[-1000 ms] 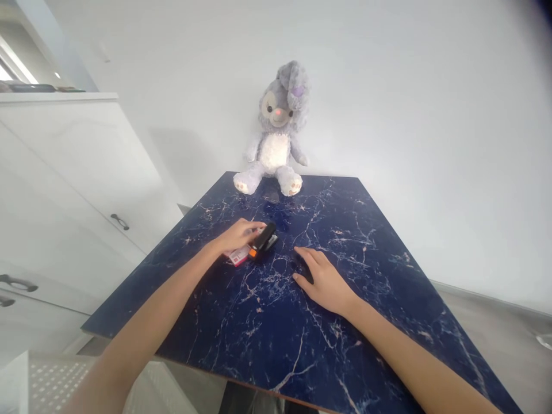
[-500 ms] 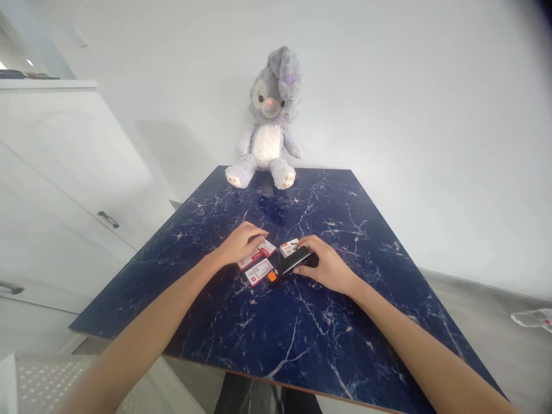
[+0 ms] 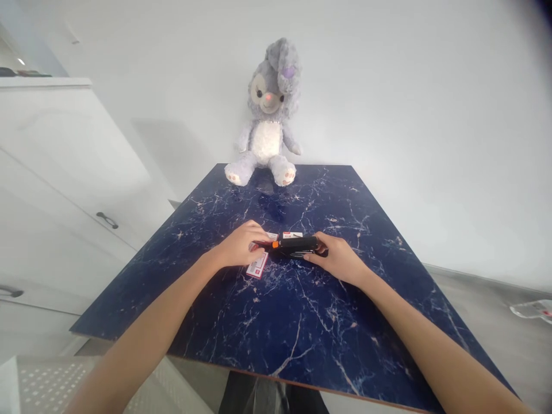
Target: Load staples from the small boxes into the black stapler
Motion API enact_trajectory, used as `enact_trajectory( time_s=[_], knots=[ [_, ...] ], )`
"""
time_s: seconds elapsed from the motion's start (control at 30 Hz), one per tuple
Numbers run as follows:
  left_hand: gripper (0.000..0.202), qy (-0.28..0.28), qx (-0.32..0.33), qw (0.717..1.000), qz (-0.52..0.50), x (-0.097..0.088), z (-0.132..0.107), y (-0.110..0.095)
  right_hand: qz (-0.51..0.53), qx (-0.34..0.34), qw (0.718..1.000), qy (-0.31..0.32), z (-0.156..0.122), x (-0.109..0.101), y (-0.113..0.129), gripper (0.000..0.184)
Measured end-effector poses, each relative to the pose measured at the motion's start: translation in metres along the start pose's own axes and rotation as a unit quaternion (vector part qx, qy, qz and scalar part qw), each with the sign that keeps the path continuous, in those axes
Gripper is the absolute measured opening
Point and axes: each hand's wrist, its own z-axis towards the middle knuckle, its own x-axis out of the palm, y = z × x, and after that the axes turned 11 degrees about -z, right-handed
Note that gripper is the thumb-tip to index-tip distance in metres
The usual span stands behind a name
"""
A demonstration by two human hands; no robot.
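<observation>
A black stapler [image 3: 297,244] with an orange part at its left end lies crosswise between my hands. My right hand [image 3: 340,257] grips its right end, thumb along the lower side. My left hand [image 3: 241,244] has its fingers curled around the orange-tipped left end. Below my left fingers lies a small white and red box [image 3: 257,265]. Another small white box [image 3: 293,234] shows behind the stapler. Other small red and white boxes are mostly covered by my left fingers. The labels are too small to read.
A grey plush rabbit [image 3: 266,138] sits against the wall at the far end of the dark blue marbled table [image 3: 280,328]. White drawers [image 3: 77,190] stand at the left. A clear plastic item [image 3: 532,310] lies on the floor at the right.
The stapler has turned from slanted to nearly level across the view, rising slightly in the picture. My left hand has come from the boxes to its orange end, and the front box is turned.
</observation>
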Motion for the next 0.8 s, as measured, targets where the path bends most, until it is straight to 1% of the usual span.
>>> enact_trajectory(
  time_s=[0.1, 0.17, 0.27, 0.3, 0.4, 0.47, 0.5, 0.53, 0.6, 0.7, 0.73, 0.8],
  knots=[
    [0.031, 0.025, -0.038, 0.999, -0.015, -0.009, -0.002, 0.003, 0.000, -0.005, 1.000, 0.011, 0.000, -0.002, -0.004, 0.020],
    [0.029, 0.008, -0.052, 0.999, -0.005, -0.009, -0.002, 0.006, -0.004, -0.005, 1.000, 0.005, -0.001, 0.000, -0.006, 0.020],
    [0.027, -0.055, -0.053, 0.996, 0.042, 0.000, -0.001, 0.011, -0.008, -0.006, 1.000, -0.009, -0.001, 0.004, -0.006, 0.022],
    [0.027, -0.067, -0.052, 0.995, 0.051, 0.005, 0.000, 0.013, -0.008, -0.005, 1.000, -0.011, -0.001, 0.005, -0.006, 0.022],
    [0.028, -0.062, -0.060, 0.995, 0.043, 0.016, 0.001, 0.019, -0.005, 0.004, 1.000, -0.009, -0.002, 0.004, -0.006, 0.023],
    [0.028, -0.063, -0.067, 0.995, 0.027, 0.019, 0.002, 0.020, -0.003, 0.008, 1.000, -0.002, -0.002, 0.003, -0.007, 0.023],
    [0.029, -0.073, -0.066, 0.995, 0.022, 0.020, 0.002, 0.020, -0.002, 0.008, 1.000, 0.001, -0.001, 0.003, -0.007, 0.023],
    [0.029, -0.086, -0.060, 0.994, 0.016, 0.020, 0.002, 0.019, -0.002, 0.008, 1.000, 0.001, -0.001, 0.003, -0.008, 0.024],
    [0.026, -0.106, -0.027, 0.994, 0.002, 0.020, 0.003, 0.014, -0.004, 0.008, 1.000, -0.001, -0.001, 0.003, -0.009, 0.023],
    [0.021, -0.101, 0.038, 0.994, -0.032, 0.024, 0.004, 0.005, -0.008, 0.006, 1.000, -0.002, -0.001, 0.003, -0.010, 0.023],
    [0.020, -0.099, 0.044, 0.993, -0.047, 0.025, 0.005, 0.004, -0.009, 0.004, 1.000, -0.002, -0.001, 0.003, -0.010, 0.023],
    [0.020, -0.099, 0.021, 0.992, -0.080, 0.028, 0.005, 0.003, -0.011, 0.000, 1.000, -0.002, -0.001, 0.004, -0.010, 0.023]
  ],
)
